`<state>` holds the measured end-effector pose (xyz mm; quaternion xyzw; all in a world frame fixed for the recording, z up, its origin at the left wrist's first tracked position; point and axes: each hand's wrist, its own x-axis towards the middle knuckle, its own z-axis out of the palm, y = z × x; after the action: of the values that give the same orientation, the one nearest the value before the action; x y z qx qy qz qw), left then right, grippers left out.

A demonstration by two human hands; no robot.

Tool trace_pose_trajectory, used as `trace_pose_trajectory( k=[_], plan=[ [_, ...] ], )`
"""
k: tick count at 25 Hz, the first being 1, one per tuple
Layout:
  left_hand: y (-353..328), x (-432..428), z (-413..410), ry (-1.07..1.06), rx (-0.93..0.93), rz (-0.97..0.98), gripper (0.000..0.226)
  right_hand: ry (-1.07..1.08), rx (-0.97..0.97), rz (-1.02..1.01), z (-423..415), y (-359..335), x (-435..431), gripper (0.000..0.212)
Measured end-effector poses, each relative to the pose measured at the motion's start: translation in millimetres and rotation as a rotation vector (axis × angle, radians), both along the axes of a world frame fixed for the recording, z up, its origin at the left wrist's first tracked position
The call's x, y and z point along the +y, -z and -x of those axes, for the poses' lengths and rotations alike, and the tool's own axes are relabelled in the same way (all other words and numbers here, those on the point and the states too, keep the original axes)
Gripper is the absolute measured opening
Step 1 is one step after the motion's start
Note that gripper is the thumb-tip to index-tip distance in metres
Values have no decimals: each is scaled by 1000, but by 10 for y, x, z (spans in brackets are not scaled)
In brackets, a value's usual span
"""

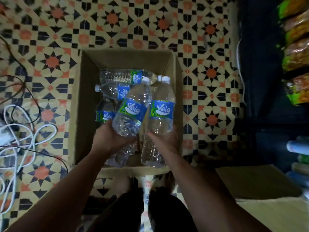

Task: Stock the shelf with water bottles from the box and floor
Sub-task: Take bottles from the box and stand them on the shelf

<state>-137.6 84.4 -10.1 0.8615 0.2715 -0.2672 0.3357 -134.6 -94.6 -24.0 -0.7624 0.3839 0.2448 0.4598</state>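
An open cardboard box (87, 101) sits on the patterned floor in front of me, with several clear water bottles lying inside; one lies across the far end (123, 77). My left hand (110, 139) grips the base of a blue-labelled water bottle (132, 111), tilted with its white cap away from me. Beside it, my right hand (164, 140) holds a second blue-labelled bottle (161, 109) by its base, cap pointing away. Both held bottles hover above the box. The dark shelf (260, 81) stands along the right edge.
Snack packets (296, 52) in green and orange hang on the shelf's upper right. Stacked items (299, 156) fill its lower right. A flat cardboard sheet (260, 186) lies at lower right. White and dark cables (21, 134) are tangled on the floor at left. My legs show at the bottom.
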Motion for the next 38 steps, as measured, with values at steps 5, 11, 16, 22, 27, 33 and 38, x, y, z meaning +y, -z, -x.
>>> trace_pose_trajectory(
  k=[5,11,16,22,27,33,38],
  plan=[
    [-1017,-253,-105,-97,-242,198,64,52,-185,-30,70,-914,-226,117],
    [-2756,-889,-272,22,-431,534,73,263,-411,-26,361,-2469,-756,118],
    [-4201,-1716,-126,247,-541,724,75,463,-693,15,893,-4154,-1410,95],
    [-5595,-2819,549,567,-622,969,72,609,-911,184,1990,-5951,-2143,71],
    [-6301,-3656,1509,779,-649,1134,73,730,-1049,356,3173,-6670,-2634,73],
    [-6588,-4420,2676,971,-615,1242,76,842,-1121,531,4456,-6940,-3168,74],
    [-6668,-4874,3313,1122,-603,1287,81,954,-1110,654,5137,-7056,-3530,76]
  ],
)
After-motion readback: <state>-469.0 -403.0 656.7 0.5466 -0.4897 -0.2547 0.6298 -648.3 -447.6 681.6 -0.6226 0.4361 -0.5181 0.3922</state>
